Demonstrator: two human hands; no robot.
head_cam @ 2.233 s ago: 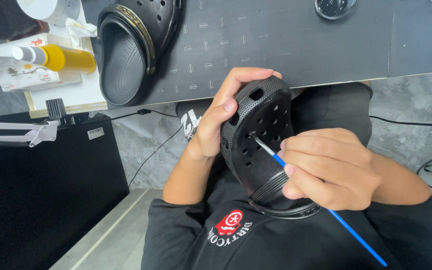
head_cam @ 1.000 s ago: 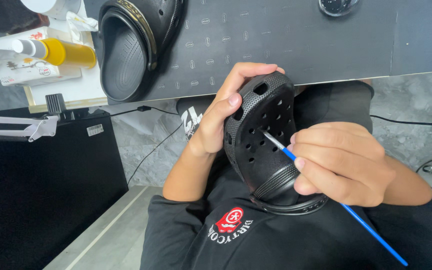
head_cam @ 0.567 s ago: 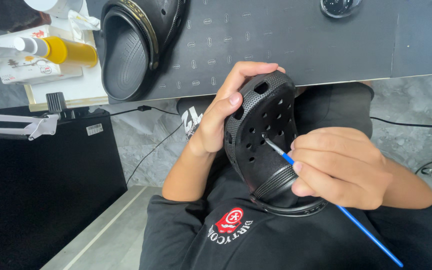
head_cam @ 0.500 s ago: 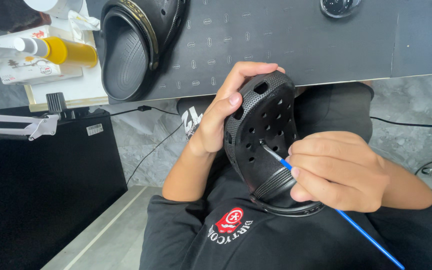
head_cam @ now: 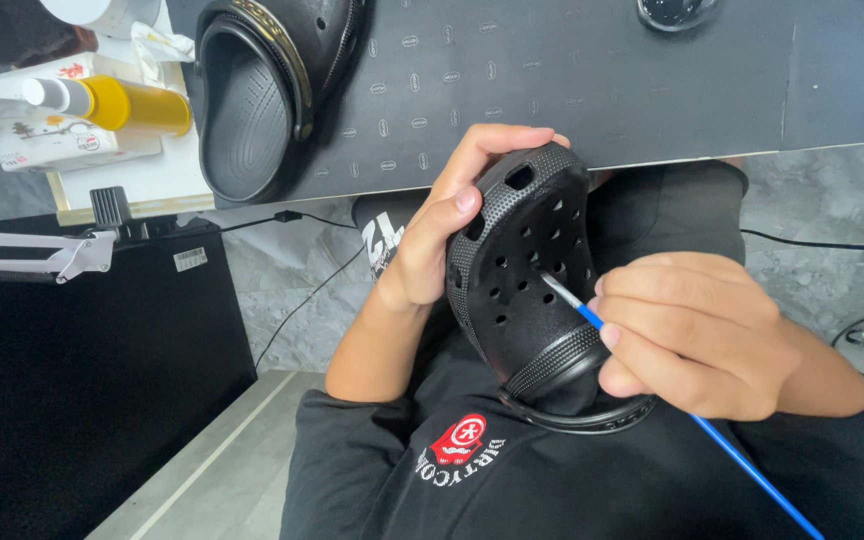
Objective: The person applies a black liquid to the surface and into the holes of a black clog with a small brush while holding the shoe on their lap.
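Seen from above, over the person's lap. The left hand (head_cam: 447, 235) is closed around a black clog (head_cam: 527, 275), fingers curled over its toe end and thumb pressed to the near side, holding it off the surface and against the dark shirt. The clog's long axis runs roughly away from the body: toe toward the edge of the surface, heel strap (head_cam: 572, 415) down by the chest, perforated upper turned to face the viewer.

The right hand (head_cam: 697, 340) is closed in a pen-like pinch on a thin blue-handled brush (head_cam: 592, 318). The handle slants down and to the right past the wrist; the pale tip points up and to the left and meets the upper at or just beside one of the round holes. Whether the tip enters the hole or only touches its rim cannot be told. The clog thus lies immediately left of the right hand and is crossed obliquely by the brush; the right hand is the one working at the holes, the left only steadies.

On the dark surface (head_cam: 592, 80) beyond lies a second black clog (head_cam: 262, 95), sole side showing, well apart from both hands. Further left stand a yellow bottle (head_cam: 122, 102) and a white box (head_cam: 62, 150).
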